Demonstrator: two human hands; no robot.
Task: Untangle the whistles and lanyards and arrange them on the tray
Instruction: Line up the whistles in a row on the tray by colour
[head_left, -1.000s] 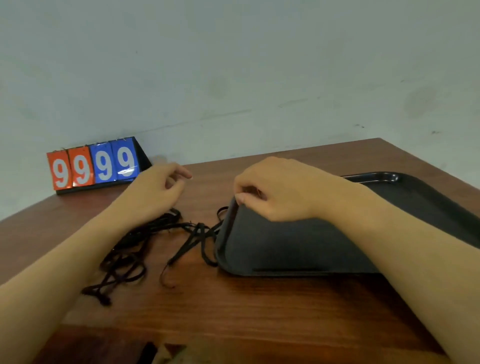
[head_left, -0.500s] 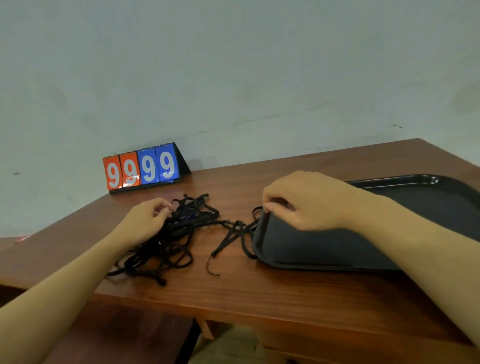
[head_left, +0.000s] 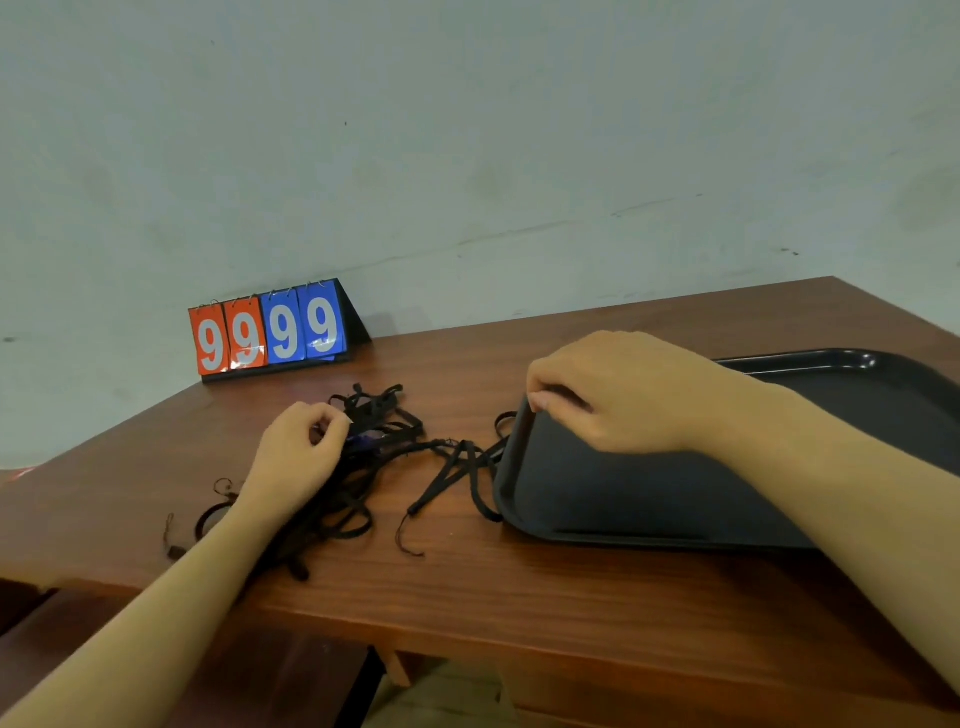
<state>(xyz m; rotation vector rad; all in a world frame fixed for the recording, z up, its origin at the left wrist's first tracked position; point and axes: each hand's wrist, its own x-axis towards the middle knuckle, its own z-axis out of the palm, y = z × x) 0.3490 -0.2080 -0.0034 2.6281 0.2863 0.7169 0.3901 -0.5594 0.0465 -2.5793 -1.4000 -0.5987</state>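
Your left hand (head_left: 298, 457) pinches tangled lanyards (head_left: 384, 447) (whistles indistinct), cords trailing rightward, your right hand (head_left: 613, 395) grips tray (head_left: 649, 493) corner.

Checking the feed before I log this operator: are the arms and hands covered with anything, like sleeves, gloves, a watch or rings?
Nothing is worn that shows. The left hand and right hand are bare, with no gloves, rings or watch visible. Both forearms are bare up to the frame edge, so no sleeves appear.
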